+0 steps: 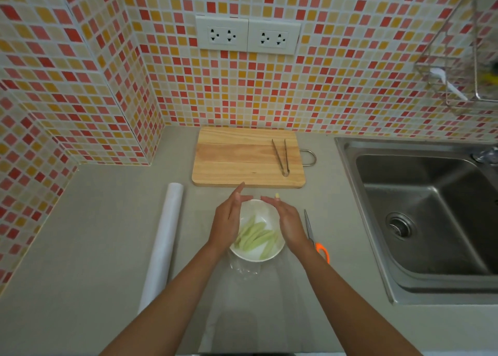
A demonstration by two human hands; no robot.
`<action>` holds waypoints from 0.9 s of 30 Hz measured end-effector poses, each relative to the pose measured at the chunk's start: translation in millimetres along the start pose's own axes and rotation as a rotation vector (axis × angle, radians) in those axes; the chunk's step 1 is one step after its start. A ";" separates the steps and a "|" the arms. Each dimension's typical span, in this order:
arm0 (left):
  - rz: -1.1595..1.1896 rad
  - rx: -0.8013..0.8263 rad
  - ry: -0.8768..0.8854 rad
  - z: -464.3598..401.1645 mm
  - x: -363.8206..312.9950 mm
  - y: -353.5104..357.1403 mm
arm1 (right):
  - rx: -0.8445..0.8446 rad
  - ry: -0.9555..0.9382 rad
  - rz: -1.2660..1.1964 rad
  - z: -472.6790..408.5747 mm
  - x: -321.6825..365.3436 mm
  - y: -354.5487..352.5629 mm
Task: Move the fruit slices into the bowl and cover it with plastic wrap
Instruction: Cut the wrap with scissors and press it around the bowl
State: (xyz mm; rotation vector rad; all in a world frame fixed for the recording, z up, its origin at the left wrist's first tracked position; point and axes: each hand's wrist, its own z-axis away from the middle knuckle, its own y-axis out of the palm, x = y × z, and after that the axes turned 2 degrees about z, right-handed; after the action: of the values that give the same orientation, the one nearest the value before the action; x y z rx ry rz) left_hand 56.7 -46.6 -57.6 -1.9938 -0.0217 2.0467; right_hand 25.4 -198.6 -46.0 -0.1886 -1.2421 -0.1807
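While the slices [256,237] lie in the bowl [249,256], the job looks close to done. They are pale green and long, and they rest side by side on the bowl's white floor. The bowl sits on the counter [94,234], low in the middle of the view. A clear wrap [244,270] seems to be over it, since a crinkly bit shows at the bowl's 6 o'clock edge and a shiny sheet runs down the counter from there. I cannot tell how well it sticks at the far rim.

The left hand [227,218] is at the bowl's 9 o'clock and the right hand [288,223] is at its 3 o'clock. Both are flat with fingers straight, cupped close to the rim, and hold nothing I can see. I think they are pressing the wrap down the sides. What is left, I guess, is to smooth the wrap all round.

At 9 o'clock, well apart, lies the roll [164,245]. At 3 o'clock, just beside the right wrist, lie scissors [316,238] with an orange handle. At 12 o'clock is the board [242,159], with no fruit on it, and tongs [281,156] rest on it. The sink [420,207] is far off at 3 o'clock. Nothing blocks the hands.
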 end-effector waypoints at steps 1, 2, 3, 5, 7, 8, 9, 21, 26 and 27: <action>0.017 -0.014 -0.011 -1.3 -0.9 0.4 | -0.028 -0.003 -0.020 1.9 -3.6 0.5; 0.038 -0.046 -0.028 -2.3 -2.0 0.7 | -0.063 -0.012 -0.034 3.6 -7.5 1.2; 0.062 -0.098 -0.056 -3.0 -2.8 0.6 | -0.098 -0.020 -0.044 5.6 -10.5 2.2; 0.106 -0.218 -0.134 -2.9 -2.3 -1.7 | -0.156 -0.021 -0.072 8.7 -15.5 3.4; 0.098 -0.289 -0.215 1.1 -0.2 -5.4 | -0.215 -0.025 -0.107 10.3 -18.8 4.0; 0.066 -0.302 -0.247 4.6 1.4 -6.9 | -0.244 -0.033 -0.110 10.8 -19.1 3.9; 0.018 -0.306 -0.270 9.2 3.6 -7.8 | -0.268 -0.040 -0.107 11.5 -18.7 3.8; 0.198 -0.339 -0.462 15.0 3.7 -9.6 | -0.296 -0.147 0.035 14.2 -15.1 11.2; 0.238 -0.231 -0.538 0.5 12.3 -16.8 | -0.249 -0.281 0.316 14.5 -20.7 11.5; 0.179 -0.232 -0.522 -1.8 13.1 -16.8 | -0.242 -0.294 0.376 14.2 -22.2 12.1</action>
State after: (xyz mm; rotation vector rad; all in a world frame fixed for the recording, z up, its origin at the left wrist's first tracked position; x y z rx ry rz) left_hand 61.5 -28.1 -67.1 -1.5622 -0.2013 2.7373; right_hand 8.3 -182.7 -63.1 -0.6716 -1.4490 0.0260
